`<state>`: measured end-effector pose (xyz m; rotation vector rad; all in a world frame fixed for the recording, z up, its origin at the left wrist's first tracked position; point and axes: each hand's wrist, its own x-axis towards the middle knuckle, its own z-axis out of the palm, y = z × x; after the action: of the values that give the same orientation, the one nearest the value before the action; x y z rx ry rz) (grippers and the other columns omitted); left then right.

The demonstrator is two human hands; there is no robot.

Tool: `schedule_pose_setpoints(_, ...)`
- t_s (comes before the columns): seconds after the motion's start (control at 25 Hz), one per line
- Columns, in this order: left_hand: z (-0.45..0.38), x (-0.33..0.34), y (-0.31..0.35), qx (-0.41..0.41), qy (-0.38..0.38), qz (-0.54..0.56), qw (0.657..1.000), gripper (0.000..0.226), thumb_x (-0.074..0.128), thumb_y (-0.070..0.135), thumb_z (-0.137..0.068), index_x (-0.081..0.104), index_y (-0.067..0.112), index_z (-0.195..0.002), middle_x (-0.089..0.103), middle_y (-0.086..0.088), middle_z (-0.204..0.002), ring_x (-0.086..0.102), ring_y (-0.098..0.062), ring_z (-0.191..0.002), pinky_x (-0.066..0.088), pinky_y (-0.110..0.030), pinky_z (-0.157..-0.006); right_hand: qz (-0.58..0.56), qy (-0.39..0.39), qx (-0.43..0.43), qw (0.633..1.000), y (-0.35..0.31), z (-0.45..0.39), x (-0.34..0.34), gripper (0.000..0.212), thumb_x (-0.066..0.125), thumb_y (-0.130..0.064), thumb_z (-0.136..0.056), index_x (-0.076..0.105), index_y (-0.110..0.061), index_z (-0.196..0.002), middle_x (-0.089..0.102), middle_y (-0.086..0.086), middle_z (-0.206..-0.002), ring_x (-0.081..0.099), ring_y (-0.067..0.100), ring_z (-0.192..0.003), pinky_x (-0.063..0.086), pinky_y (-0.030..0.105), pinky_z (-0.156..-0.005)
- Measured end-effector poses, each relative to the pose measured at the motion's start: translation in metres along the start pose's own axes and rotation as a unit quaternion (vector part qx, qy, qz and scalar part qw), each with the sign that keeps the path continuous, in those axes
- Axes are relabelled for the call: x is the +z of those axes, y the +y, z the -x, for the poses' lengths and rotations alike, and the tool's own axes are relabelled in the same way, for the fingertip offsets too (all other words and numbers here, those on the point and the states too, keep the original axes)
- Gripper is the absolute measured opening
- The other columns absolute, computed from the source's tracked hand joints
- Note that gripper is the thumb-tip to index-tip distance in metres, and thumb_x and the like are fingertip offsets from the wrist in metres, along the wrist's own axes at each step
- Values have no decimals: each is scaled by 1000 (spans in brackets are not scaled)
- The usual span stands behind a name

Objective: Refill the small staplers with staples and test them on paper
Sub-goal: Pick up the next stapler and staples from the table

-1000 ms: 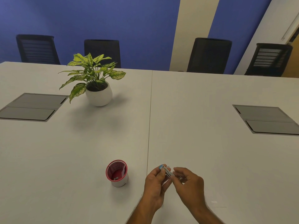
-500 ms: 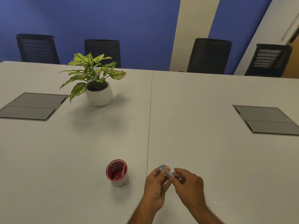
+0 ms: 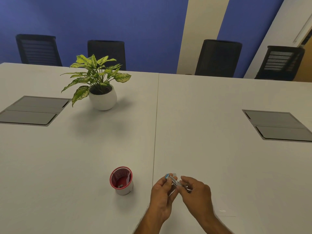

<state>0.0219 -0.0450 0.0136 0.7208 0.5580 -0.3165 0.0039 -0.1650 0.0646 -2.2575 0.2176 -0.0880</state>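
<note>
Resting between two bare hands near the bottom centre of the view is a small stapler (image 3: 172, 179) — a slim metal body with a blue tip at its far end, tilted so that the tip points up and to the left. The left hand (image 3: 161, 195) closes its fingertips on the stapler near the blue end, palm turned toward the right. The right hand (image 3: 196, 193) pinches the nearer end, its fingers curled tight around the metal part there; what exactly sits under those fingers is too small to tell. Both hands hover just above a white table (image 3: 219, 166), close to the near edge.

Just to the left of the hands, apart from them, stands a small red-rimmed cup (image 3: 121, 182) with a white outside and a red inside, upright, with a few small pieces lying in its bottom.

A thin seam (image 3: 156, 125) runs down the table from the far edge to the hands, splitting the surface in two. Farther back on the left half sits a potted plant (image 3: 99, 86) — speckled green leaves in a round white pot. Grey flush panels lie in the tabletop, one at the left edge (image 3: 33, 110) and one at the right edge (image 3: 278, 125). Four dark office chairs (image 3: 217, 57) line the far side, against a blue wall (image 3: 118, 19) with a pale vertical strip.
</note>
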Motion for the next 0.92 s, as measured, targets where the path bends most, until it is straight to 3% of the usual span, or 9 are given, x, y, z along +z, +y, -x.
schedule_pose_setpoints(0.08, 0, 1, 0, -2, 2, 6, 1000, 22, 56, 9, -98, 69, 5, -116, 74, -16, -114, 71, -33, -106, 62, -39, -79, 1, -23, 9, 1000, -3, -1, -5, 26, 82, -25, -76, 75, -36, -98, 64, -35, -73, 66, -9, -69, 51, 6, -67)
schedule_pose_setpoints(0.16, 0, 3, 1, -4, 6, 9, 1000, 23, 55, 7, -98, 68, 4, -117, 74, -17, -113, 71, -34, -105, 62, -40, -80, 14, -50, 9, 999, -4, -3, -12, 24, 81, -25, -77, 67, -45, -81, 66, -30, -71, 68, -7, -69, 56, 13, -67)
schedule_pose_setpoints(0.24, 2, 4, 2, -4, 15, 8, 1000, 23, 57, 5, -97, 67, 7, -118, 74, -18, -111, 72, -35, -102, 63, -41, -79, 41, -68, 14, 997, -4, -7, -18, 21, 80, -27, -77, 66, -42, -71, 70, -22, -72, 69, -2, -68, 58, 18, -67)
schedule_pose_setpoints(0.36, 5, 5, 1, -12, 27, 3, 1000, 28, 56, 0, -96, 66, 18, -116, 76, -18, -107, 74, -35, -97, 64, -40, -75, 72, -104, 29, 992, -5, -14, -27, 10, 78, -29, -75, 70, -35, -70, 71, -18, -73, 68, -2, -65, 53, 16, -64)
schedule_pose_setpoints(0.52, 10, 8, -3, -52, 48, -17, 997, 27, 50, -2, -99, 64, 9, -118, 75, -20, -106, 75, -33, -94, 64, -37, -72, 113, -166, 32, 979, -5, -21, -32, 7, 76, -33, -78, 71, -33, -74, 71, -16, -75, 66, 0, -73, 54, 19, -70)
schedule_pose_setpoints(0.92, 16, 7, -5, -86, 63, -54, 993, 23, 55, -4, -93, 62, -1, -114, 73, -26, -100, 75, -33, -86, 63, -35, -65, 144, -182, 54, 971, -2, -17, -30, 5, 75, -33, -78, 73, -29, -78, 73, -10, -77, 66, 6, -61, 59, 25, -63)
